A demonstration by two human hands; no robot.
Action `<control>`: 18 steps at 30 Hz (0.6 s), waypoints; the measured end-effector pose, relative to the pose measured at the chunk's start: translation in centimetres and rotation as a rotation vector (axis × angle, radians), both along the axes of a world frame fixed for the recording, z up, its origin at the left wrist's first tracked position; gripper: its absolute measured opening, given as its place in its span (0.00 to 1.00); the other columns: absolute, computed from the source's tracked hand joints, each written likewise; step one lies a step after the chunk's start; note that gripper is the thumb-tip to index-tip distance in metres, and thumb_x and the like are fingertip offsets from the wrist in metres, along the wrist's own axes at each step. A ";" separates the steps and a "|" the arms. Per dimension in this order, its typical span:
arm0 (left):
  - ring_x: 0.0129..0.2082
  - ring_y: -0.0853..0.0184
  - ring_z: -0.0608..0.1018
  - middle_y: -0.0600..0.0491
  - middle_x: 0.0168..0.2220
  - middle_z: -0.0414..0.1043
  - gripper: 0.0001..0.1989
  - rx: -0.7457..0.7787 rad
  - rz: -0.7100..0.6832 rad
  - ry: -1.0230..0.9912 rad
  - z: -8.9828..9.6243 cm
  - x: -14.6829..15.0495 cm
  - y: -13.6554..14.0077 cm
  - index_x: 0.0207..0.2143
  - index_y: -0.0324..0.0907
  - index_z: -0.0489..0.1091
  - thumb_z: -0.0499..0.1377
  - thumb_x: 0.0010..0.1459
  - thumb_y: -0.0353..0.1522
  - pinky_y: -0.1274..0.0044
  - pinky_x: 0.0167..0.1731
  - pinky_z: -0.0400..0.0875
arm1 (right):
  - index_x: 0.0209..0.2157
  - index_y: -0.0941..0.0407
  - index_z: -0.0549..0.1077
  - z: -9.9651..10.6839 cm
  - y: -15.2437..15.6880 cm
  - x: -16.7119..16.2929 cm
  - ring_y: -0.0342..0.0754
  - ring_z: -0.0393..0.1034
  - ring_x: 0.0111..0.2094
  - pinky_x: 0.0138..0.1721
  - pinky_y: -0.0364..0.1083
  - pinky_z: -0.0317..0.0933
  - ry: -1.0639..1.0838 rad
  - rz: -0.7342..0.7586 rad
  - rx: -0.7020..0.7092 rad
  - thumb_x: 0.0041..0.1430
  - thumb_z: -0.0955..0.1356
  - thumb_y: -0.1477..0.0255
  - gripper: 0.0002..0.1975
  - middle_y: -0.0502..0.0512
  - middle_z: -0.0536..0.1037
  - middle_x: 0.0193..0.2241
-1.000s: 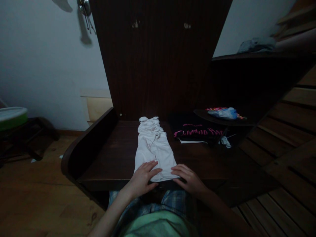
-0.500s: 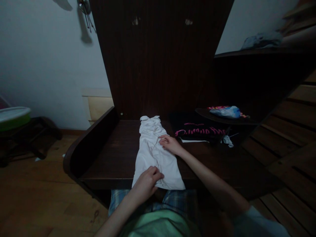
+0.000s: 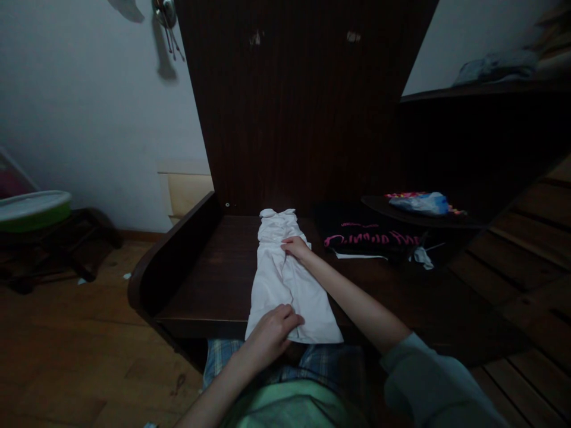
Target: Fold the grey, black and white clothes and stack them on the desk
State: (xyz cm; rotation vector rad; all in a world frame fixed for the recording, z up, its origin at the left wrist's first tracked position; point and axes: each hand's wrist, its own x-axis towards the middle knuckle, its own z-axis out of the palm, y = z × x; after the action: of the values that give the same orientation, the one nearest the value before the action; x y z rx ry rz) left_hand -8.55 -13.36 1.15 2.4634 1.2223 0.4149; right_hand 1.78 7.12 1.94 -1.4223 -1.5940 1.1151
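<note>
The white garment [image 3: 270, 273] lies lengthwise on the dark wooden surface [image 3: 212, 267], its far end bunched near the back panel [image 3: 303, 131] and its near end lapping the front edge. Your right hand [image 3: 297, 245] pinches the fabric about midway up. Your left hand [image 3: 274, 330] rests near the lower end, fingers curled against the cloth—whether it grips cannot be told. Your right forearm covers part of the garment's right edge.

To the right, apart from the garment, sits a folded black item [image 3: 375, 239] with pink lettering, partly beneath a small shelf [image 3: 377, 208] bearing a plastic packet [image 3: 423, 204]. A raised side panel [image 3: 167, 252] bounds the surface at left. Beyond it—a green basin [image 3: 40, 218] on a dark stool, wooden floor [image 3: 120, 333] and pale wall [image 3: 102, 119].
</note>
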 end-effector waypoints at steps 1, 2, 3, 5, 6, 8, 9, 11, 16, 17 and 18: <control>0.39 0.67 0.66 0.53 0.37 0.62 0.24 0.005 -0.003 -0.001 0.0 0.0 0.0 0.43 0.46 0.62 0.49 0.44 0.18 0.78 0.37 0.63 | 0.38 0.60 0.71 0.0 -0.1 -0.3 0.41 0.66 0.23 0.25 0.39 0.61 0.011 -0.004 -0.004 0.44 0.67 0.77 0.16 0.51 0.73 0.24; 0.39 0.66 0.66 0.53 0.37 0.62 0.24 0.011 -0.006 -0.004 0.0 0.0 0.1 0.43 0.46 0.62 0.49 0.43 0.18 0.78 0.37 0.63 | 0.41 0.59 0.70 0.1 -0.3 -0.5 0.41 0.67 0.24 0.25 0.39 0.62 0.020 -0.003 -0.009 0.45 0.66 0.76 0.17 0.51 0.73 0.25; 0.39 0.66 0.66 0.53 0.37 0.62 0.25 0.016 -0.010 -0.009 0.0 -0.1 0.1 0.43 0.46 0.62 0.49 0.43 0.18 0.78 0.37 0.63 | 0.42 0.58 0.69 0.1 -0.5 -0.7 0.41 0.67 0.25 0.25 0.39 0.62 0.027 0.003 -0.015 0.46 0.66 0.74 0.18 0.51 0.73 0.26; 0.39 0.66 0.66 0.52 0.37 0.62 0.25 0.020 -0.015 -0.024 0.0 -0.1 0.2 0.43 0.45 0.63 0.49 0.42 0.18 0.77 0.38 0.63 | 0.43 0.57 0.69 0.0 -1.0 -0.9 0.41 0.67 0.25 0.25 0.40 0.62 0.025 0.027 -0.027 0.48 0.66 0.72 0.17 0.51 0.73 0.26; 0.39 0.66 0.66 0.52 0.37 0.62 0.25 0.019 -0.017 -0.035 0.0 -0.1 0.3 0.43 0.45 0.63 0.49 0.42 0.18 0.77 0.38 0.63 | 0.41 0.58 0.70 -0.1 -1.3 -1.0 0.42 0.68 0.25 0.25 0.40 0.62 0.016 0.041 -0.029 0.47 0.66 0.71 0.16 0.51 0.73 0.26; 0.39 0.66 0.67 0.52 0.36 0.63 0.25 0.015 -0.020 -0.058 -0.1 0.0 0.3 0.43 0.45 0.63 0.48 0.42 0.18 0.77 0.38 0.63 | 0.36 0.58 0.72 -0.4 -1.6 -1.0 0.43 0.68 0.27 0.27 0.41 0.63 -0.006 0.065 -0.015 0.46 0.66 0.72 0.13 0.51 0.74 0.25; 0.39 0.66 0.67 0.52 0.36 0.63 0.25 0.014 -0.021 -0.068 -0.2 0.0 0.4 0.42 0.45 0.63 0.48 0.42 0.18 0.77 0.38 0.63 | 0.34 0.59 0.73 -0.5 -1.6 -1.0 0.44 0.68 0.28 0.29 0.42 0.63 -0.018 0.072 0.001 0.45 0.67 0.73 0.11 0.51 0.74 0.26; 0.40 0.66 0.67 0.52 0.36 0.63 0.24 0.014 -0.016 -0.086 -0.3 0.0 0.4 0.42 0.44 0.64 0.48 0.42 0.18 0.77 0.39 0.63 | 0.33 0.59 0.73 -0.7 -1.4 -1.1 0.46 0.69 0.32 0.34 0.43 0.62 -0.039 0.075 0.042 0.45 0.67 0.74 0.10 0.52 0.75 0.28; 0.40 0.66 0.67 0.52 0.38 0.64 0.24 0.007 -0.013 -0.072 -0.2 0.1 0.5 0.43 0.44 0.63 0.49 0.43 0.18 0.78 0.39 0.63 | 0.38 0.60 0.72 -0.7 -0.1 -1.7 0.48 0.67 0.39 0.43 0.47 0.59 -0.070 0.064 0.138 0.45 0.67 0.75 0.15 0.56 0.74 0.37; 0.40 0.67 0.67 0.52 0.38 0.64 0.24 0.003 -0.013 -0.055 -0.1 0.1 0.4 0.43 0.44 0.63 0.49 0.43 0.18 0.78 0.39 0.63 | 0.39 0.60 0.72 -0.8 0.1 -1.8 0.48 0.66 0.40 0.44 0.47 0.58 -0.069 0.069 0.157 0.45 0.67 0.75 0.16 0.57 0.74 0.38; 0.40 0.67 0.68 0.52 0.38 0.64 0.24 0.000 -0.011 -0.040 0.0 0.2 0.3 0.44 0.44 0.63 0.49 0.44 0.18 0.79 0.38 0.63 | 0.40 0.60 0.71 -0.8 0.1 -1.9 0.48 0.66 0.41 0.45 0.47 0.57 -0.066 0.077 0.175 0.45 0.67 0.76 0.17 0.57 0.73 0.39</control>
State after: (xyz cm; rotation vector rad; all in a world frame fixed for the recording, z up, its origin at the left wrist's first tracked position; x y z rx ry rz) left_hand -8.35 -13.02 1.18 2.4491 1.1919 0.4582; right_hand -0.09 7.23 1.10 -1.3037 -1.7613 0.9542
